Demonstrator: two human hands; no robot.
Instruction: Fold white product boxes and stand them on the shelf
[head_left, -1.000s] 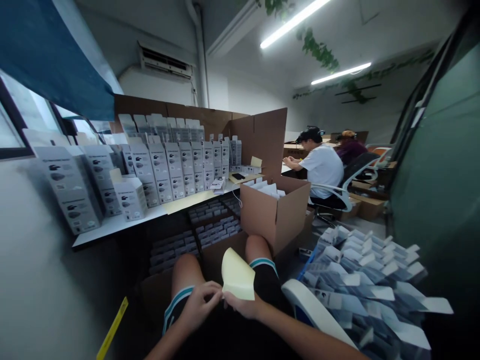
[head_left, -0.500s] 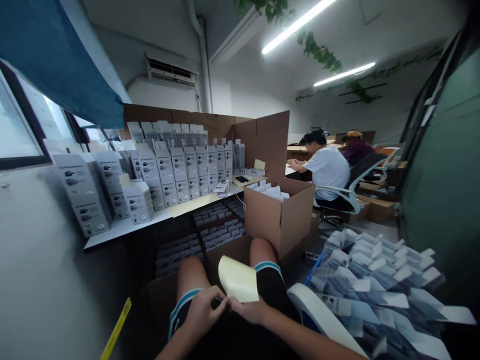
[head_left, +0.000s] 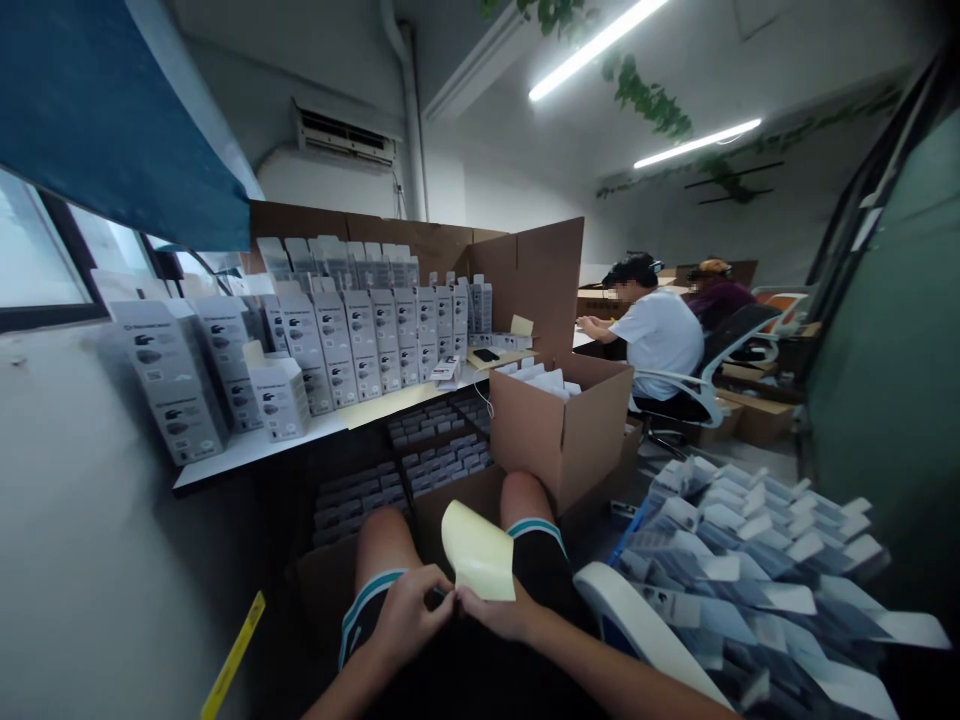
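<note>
Over my lap, a pale yellow sheet (head_left: 481, 556), curled along its left side, stands up from my right hand (head_left: 501, 608). The right thumb and fingers are closed on its lower edge. My left hand (head_left: 414, 612) is closed in a pinch right beside the sheet's lower left corner, its fingertips almost touching the right ones. Whatever the left fingertips hold, if anything, is too small to make out.
Several printed white boxes (head_left: 360, 345) stand in rows on the table (head_left: 225, 462). An open cardboard carton (head_left: 559, 425) sits ahead of my knees. More white boxes (head_left: 750, 560) fill a blue crate at right, past a white armrest (head_left: 637, 630). A co-worker (head_left: 660, 335) sits beyond.
The sheet and both hands keep nearly the same pose. The sheet tilts very slightly, and the view has shifted a little.
</note>
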